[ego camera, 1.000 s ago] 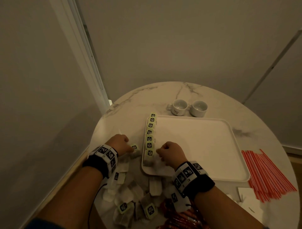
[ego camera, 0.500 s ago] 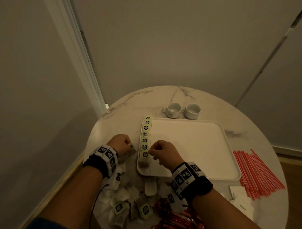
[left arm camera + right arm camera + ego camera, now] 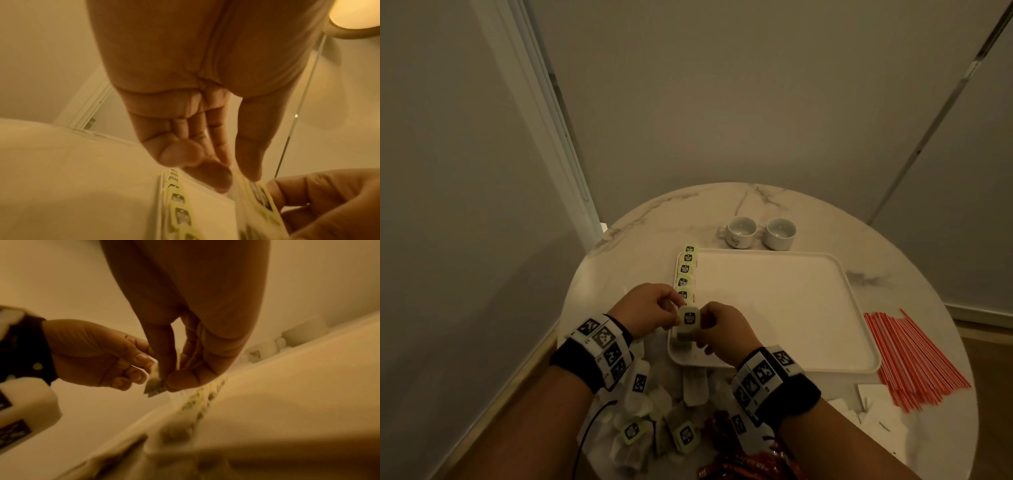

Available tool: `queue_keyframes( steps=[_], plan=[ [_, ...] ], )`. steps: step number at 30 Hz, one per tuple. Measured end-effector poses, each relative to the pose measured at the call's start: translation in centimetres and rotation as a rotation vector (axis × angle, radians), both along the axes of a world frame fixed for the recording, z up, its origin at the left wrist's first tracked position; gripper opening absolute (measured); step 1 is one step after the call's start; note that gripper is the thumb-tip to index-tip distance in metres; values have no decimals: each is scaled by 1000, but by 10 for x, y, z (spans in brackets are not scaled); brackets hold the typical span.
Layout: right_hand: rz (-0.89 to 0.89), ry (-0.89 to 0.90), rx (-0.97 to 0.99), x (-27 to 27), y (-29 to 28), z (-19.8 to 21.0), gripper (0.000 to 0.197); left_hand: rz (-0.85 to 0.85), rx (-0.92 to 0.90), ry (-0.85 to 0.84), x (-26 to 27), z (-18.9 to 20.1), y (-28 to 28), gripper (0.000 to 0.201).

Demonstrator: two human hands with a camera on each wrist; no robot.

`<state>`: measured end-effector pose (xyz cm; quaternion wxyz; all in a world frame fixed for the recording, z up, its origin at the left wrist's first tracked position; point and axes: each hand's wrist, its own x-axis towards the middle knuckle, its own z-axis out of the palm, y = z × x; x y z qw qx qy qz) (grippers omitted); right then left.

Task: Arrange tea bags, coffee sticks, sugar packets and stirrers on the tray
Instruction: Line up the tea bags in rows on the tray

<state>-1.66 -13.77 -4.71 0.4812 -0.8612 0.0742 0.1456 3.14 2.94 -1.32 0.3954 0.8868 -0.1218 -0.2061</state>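
Newly lifted tea bag (image 3: pixel 689 320) between both grips.

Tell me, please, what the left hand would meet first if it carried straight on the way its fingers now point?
Probably the right hand: the left hand points across at it, both pinching the same tea bag over the tray. Depth is unclear.

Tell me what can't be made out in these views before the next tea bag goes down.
- Held tea bag: its pouch is hidden by the left hand and right hand in the head view, blurred in both wrist views.
- Tag print: too small.
- Red packets: cut off by the bottom edge.
- Tray near-left corner: behind the hands.
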Motion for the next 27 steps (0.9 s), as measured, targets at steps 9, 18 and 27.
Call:
queue_keyframes(
  steps=[9, 18, 27],
  plan=[
    [-77, 101, -175, -2, 11, -21, 29, -54, 315, 19, -11, -24, 2, 20],
    [-3, 87, -239, 6, 16, -22, 12, -122, 390, 25, -15, -26, -2, 31],
    [46, 59, -204, 2, 16, -23, 27, -52, 359, 12, -13, -29, -1, 9]
  ],
)
